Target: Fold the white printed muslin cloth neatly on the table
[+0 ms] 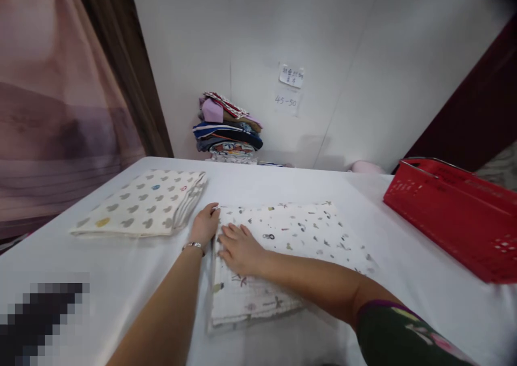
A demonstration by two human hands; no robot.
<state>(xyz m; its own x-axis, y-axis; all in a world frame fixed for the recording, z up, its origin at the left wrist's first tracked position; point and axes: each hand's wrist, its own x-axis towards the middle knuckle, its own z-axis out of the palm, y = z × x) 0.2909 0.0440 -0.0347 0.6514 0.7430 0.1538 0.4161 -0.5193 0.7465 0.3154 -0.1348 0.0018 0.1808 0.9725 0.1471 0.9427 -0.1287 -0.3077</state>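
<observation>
A folded white cloth (pixel 299 231) with small dark prints lies on the white table (pixel 121 280) in front of me. My left hand (pixel 205 225) rests at the cloth's left edge, fingers curled over the far left corner. My right hand (pixel 239 247) lies flat on the cloth's left part, fingers spread and pressing down, right beside the left hand. A bracelet sits on my left wrist. A second folded cloth (pixel 141 203) with grey heart shapes lies to the left, apart from both hands.
A red plastic basket (pixel 456 215) stands at the table's right edge. A pile of folded coloured clothes (pixel 226 130) sits at the far edge against the white wall. A brown curtain (pixel 60 97) hangs at the left. A blurred dark patch covers the lower left corner.
</observation>
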